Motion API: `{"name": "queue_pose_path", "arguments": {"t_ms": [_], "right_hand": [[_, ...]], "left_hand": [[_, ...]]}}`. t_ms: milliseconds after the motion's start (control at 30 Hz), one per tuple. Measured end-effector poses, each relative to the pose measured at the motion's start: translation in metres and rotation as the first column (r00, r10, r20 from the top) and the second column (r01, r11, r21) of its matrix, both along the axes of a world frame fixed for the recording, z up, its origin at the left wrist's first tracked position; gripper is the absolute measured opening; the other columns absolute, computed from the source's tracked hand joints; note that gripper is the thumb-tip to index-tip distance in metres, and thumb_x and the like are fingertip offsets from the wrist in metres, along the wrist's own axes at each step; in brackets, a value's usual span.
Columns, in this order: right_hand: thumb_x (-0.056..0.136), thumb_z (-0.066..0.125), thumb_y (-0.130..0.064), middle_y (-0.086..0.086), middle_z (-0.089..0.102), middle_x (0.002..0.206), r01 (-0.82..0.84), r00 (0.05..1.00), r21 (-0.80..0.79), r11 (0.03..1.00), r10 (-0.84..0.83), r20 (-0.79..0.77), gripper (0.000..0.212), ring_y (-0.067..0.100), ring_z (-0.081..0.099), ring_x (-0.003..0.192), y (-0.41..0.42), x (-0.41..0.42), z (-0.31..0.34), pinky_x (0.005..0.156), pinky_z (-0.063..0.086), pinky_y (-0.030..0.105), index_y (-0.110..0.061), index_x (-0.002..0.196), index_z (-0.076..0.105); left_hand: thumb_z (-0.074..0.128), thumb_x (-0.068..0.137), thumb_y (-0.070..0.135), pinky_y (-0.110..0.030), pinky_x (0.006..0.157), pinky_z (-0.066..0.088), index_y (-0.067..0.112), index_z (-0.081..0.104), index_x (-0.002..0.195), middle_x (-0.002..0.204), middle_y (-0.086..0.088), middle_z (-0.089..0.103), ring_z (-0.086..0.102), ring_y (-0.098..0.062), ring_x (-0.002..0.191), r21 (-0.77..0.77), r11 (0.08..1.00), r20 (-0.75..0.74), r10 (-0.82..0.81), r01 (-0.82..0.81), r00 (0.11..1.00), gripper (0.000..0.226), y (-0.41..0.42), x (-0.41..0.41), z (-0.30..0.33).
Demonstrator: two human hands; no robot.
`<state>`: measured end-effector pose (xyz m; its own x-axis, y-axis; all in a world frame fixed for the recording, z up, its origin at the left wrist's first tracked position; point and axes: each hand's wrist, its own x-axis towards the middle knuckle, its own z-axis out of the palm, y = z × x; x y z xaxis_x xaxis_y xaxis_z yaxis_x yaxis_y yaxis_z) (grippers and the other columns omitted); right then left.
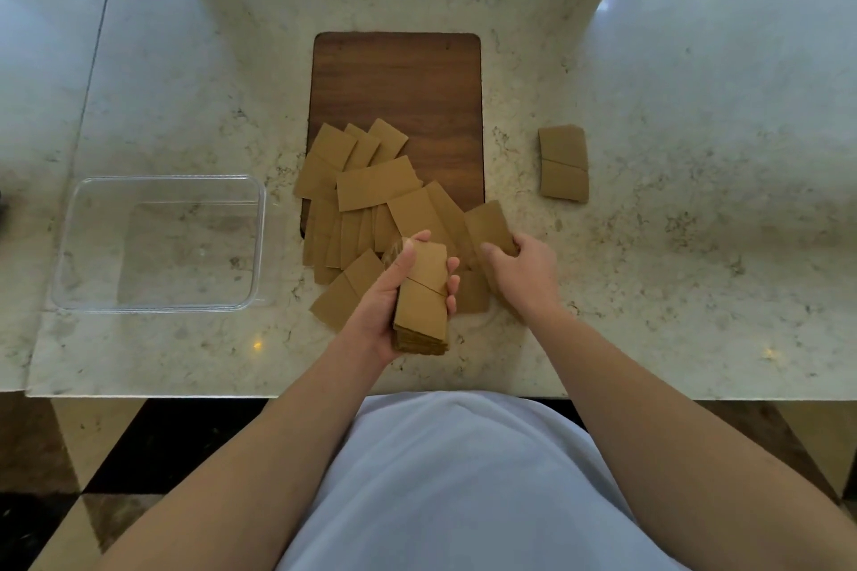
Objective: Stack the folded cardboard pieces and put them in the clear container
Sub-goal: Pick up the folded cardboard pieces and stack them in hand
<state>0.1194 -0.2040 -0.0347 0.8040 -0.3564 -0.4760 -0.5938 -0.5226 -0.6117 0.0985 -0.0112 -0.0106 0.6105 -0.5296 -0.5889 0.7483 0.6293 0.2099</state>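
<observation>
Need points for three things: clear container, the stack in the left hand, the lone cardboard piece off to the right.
clear container [259, 241]: head view, on its right rim.
stack [424, 292]: head view, on the top piece's face, in the left hand's grip.
lone cardboard piece [563, 162]: head view, at its centre crease.

Pale lavender-white shirt, bare forearms, no sleeves visible.

Matt cardboard pieces, glossy marble table.
</observation>
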Motion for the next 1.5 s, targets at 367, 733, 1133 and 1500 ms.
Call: {"name": "queue_pose_path", "arguments": {"t_ms": [367,733,1133,1500], "right_hand": [[0.107,0.053,-0.036,0.0,0.07,0.08,-0.082,0.992,0.589,0.804,0.124,-0.031,0.02,0.019,0.068,0.052,-0.018,0.0,0.075,0.042,0.052,0.028,-0.018,0.105,0.06],[0.086,0.081,-0.018,-0.02,0.06,0.097,-0.865,0.449,0.141,0.482,0.867,-0.216,0.041,0.002,0.059,0.086,0.0,0.041,0.109,0.072,0.045,0.023,-0.031,0.122,0.067],[0.086,0.081,-0.039,0.006,0.054,0.129,-0.246,0.949,-0.144,0.958,0.209,-0.236,0.055,0.025,0.057,0.115,-0.028,0.009,0.016,0.1,0.053,0.043,-0.015,0.129,0.057],[0.081,0.085,-0.043,0.006,0.052,0.117,-0.305,0.952,-0.312,0.9,0.279,-0.125,0.056,0.027,0.051,0.112,-0.028,-0.028,0.002,0.093,0.048,0.041,-0.017,0.12,0.054]], "left_hand": [[0.066,0.086,0.069,-0.04,0.068,0.061,0.021,0.066,0.123,0.107,-0.019,0.071,0.071,-0.03,0.087,0.058,0.996,-0.124,-0.067,0.075,0.99,0.06,0.0,0.002,-0.009],[0.079,0.074,0.071,-0.045,0.081,0.062,0.01,0.067,0.137,0.128,-0.022,0.069,0.072,-0.037,0.104,0.123,0.891,0.026,-0.444,0.438,0.896,0.089,-0.001,-0.004,0.0],[0.078,0.082,0.052,-0.042,0.074,0.06,0.026,0.063,0.12,0.1,-0.015,0.06,0.062,-0.025,0.079,0.033,0.991,-0.015,-0.129,0.13,0.991,0.048,0.0,-0.004,-0.002],[0.07,0.095,0.045,-0.042,0.065,0.061,0.015,0.058,0.107,0.086,-0.016,0.065,0.067,-0.029,0.072,0.303,0.953,-0.172,0.031,0.023,0.985,0.034,0.001,-0.002,-0.008]]}}
